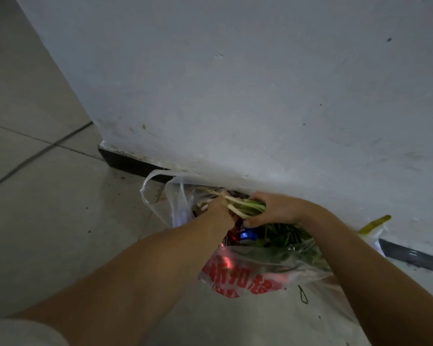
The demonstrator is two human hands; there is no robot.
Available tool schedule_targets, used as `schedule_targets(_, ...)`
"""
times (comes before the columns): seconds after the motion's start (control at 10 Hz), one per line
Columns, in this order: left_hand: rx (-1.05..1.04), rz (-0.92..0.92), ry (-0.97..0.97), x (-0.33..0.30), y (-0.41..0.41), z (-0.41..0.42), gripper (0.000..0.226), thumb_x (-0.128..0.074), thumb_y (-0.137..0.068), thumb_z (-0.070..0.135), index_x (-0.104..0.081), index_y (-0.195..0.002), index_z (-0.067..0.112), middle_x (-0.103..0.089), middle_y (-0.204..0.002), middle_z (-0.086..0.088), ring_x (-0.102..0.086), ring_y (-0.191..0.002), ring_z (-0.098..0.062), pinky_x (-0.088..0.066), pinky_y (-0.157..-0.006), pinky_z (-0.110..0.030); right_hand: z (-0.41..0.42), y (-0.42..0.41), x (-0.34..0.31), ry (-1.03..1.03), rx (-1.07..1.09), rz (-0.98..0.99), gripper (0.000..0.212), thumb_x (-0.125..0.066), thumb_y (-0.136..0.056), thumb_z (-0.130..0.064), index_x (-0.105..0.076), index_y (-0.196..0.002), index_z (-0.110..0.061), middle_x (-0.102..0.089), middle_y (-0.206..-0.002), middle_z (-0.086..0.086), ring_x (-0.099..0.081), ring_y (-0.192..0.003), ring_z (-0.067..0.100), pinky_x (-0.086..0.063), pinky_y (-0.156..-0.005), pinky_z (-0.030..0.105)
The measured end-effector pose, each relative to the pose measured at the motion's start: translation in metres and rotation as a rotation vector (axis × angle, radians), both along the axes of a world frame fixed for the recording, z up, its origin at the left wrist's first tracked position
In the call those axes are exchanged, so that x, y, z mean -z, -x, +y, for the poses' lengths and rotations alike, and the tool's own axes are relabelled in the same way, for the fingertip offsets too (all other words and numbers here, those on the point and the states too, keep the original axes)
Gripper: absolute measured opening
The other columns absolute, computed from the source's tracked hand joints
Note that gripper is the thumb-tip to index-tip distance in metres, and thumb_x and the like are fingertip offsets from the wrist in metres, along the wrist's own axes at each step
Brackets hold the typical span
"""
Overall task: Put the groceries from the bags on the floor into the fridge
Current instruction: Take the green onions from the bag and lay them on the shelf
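Note:
A clear plastic bag (245, 273) with red printed characters sits on the floor against the white wall. Both my hands are over its open mouth. My left hand (218, 208) grips the white root ends of a bunch of green onions (245, 207). My right hand (278, 208) wraps around the green part of the same bunch. Inside the bag I see leafy greens (285, 237), a blue-capped item (248, 234) and red packaging (231, 237). The fridge is not in view.
The white wall (235, 83) with a dark baseboard (125, 162) rises right behind the bag. A second bag with a yellow-green item (374, 223) lies at the right by the wall. Pale floor tiles (48, 196) spread to the left.

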State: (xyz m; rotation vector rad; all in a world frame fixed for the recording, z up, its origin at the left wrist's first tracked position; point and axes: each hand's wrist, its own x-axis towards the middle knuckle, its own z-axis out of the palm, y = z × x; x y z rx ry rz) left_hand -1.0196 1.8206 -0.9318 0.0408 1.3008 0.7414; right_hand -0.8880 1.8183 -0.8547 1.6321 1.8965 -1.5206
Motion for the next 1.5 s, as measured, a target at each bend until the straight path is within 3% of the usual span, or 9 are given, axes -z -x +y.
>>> schedule_targets(0.1,-0.022,-0.023,-0.013,-0.004,-0.005,0.000,0.024,-0.036,-0.101,0.008,-0.053,-0.085,0.000,-0.046,-0.074,-0.007,-0.057,-0.075,-0.022,-0.052,-0.056,-0.015,0.004,-0.004,0.001,-0.130,-0.031,-0.105,0.015,-0.062,-0.087,-0.020,-0.052,-0.080,-0.029,-0.053,-0.078,-0.007,-0.050,-0.067,0.006,-0.036,-0.057,0.019)
schedule_targets(0.3,-0.230,-0.023,0.109,-0.036,0.010,-0.032,0.035,-0.036,-0.100,0.008,-0.041,-0.066,0.012,-0.048,-0.054,-0.002,-0.046,-0.027,-0.004,-0.039,-0.031,-0.015,-0.019,0.003,-0.029,-0.048,0.359,-0.016,0.026,-0.060,-0.088,-0.021,-0.058,-0.063,-0.015,-0.059,-0.060,-0.001,-0.055,-0.057,0.014,-0.041,-0.058,0.024)
schedule_targets(0.4,-0.205,0.040,0.150,-0.094,0.036,-0.062,0.046,-0.038,-0.100,0.018,-0.038,-0.054,0.015,-0.040,-0.032,0.005,-0.036,-0.022,-0.006,-0.028,-0.026,-0.011,-0.057,0.004,-0.071,0.094,0.470,0.122,0.008,-0.064,-0.088,-0.024,-0.062,-0.081,-0.021,-0.062,-0.072,-0.003,-0.058,-0.067,0.011,-0.043,-0.059,0.020)
schedule_targets(0.8,0.377,0.487,0.031,-0.391,0.079,-0.103,0.030,-0.049,-0.095,0.024,-0.044,-0.066,0.016,-0.035,-0.053,0.000,-0.028,-0.034,-0.007,-0.025,-0.034,-0.019,-0.150,-0.026,-0.333,0.200,0.983,0.277,0.014,-0.057,-0.094,-0.021,-0.055,-0.086,-0.010,-0.049,-0.062,0.002,-0.043,-0.042,0.006,-0.038,-0.039,0.015)
schedule_targets(0.9,0.500,0.484,-0.078,-0.468,0.065,-0.111,0.025,-0.048,-0.094,0.021,-0.057,-0.111,0.006,-0.037,-0.054,0.001,-0.031,-0.027,-0.004,-0.025,-0.031,-0.016,-0.178,-0.025,-0.402,0.121,1.025,0.236,0.018,-0.058,-0.094,-0.024,-0.057,-0.097,-0.007,-0.050,-0.066,0.003,-0.045,-0.044,0.006,-0.040,-0.041,0.015)
schedule_targets(1.0,0.644,0.478,-0.171,-0.525,0.053,-0.120,0.029,-0.048,-0.094,0.022,-0.059,-0.114,0.004,-0.040,-0.054,0.002,-0.034,-0.031,-0.006,-0.028,-0.033,-0.018,-0.213,-0.018,-0.465,0.043,1.132,0.154,0.018,-0.059,-0.093,-0.024,-0.060,-0.100,-0.007,-0.052,-0.069,0.002,-0.046,-0.052,0.009,-0.042,-0.046,0.017)
schedule_targets(1.1,0.804,0.461,-0.290,-0.579,0.036,-0.133,0.015,-0.047,-0.092,0.022,-0.053,-0.086,0.010,-0.039,-0.055,0.000,-0.031,-0.041,-0.011,-0.026,-0.039,-0.023,-0.258,-0.004,-0.520,-0.071,1.225,0.073,0.018,-0.059,-0.092,-0.029,-0.058,-0.089,-0.012,-0.051,-0.068,0.002,-0.047,-0.057,0.012,-0.043,-0.052,0.018)
schedule_targets(1.3,1.164,0.367,-0.552,-0.664,-0.014,-0.207,0.035,-0.048,-0.092,0.019,-0.056,-0.112,-0.008,-0.040,-0.055,-0.002,-0.033,-0.043,-0.014,-0.026,-0.040,-0.020,-0.383,0.021,-0.600,-0.211,1.512,-0.001,0.022,-0.057,-0.093,-0.027,-0.060,-0.094,-0.006,-0.052,-0.071,0.006,-0.050,-0.062,0.016,-0.048,-0.067,0.031)
schedule_targets(1.5,1.606,0.119,-0.709,-0.718,-0.070,-0.356,0.026,-0.045,-0.095,0.019,-0.042,-0.069,0.017,-0.035,-0.055,0.000,-0.029,-0.043,-0.011,-0.024,-0.039,-0.021,-0.565,0.042,-0.646,-0.274,1.883,-0.169,0.017,-0.056,-0.093,-0.031,-0.059,-0.091,-0.015,-0.053,-0.071,0.003,-0.049,-0.062,0.014,-0.046,-0.063,0.028)
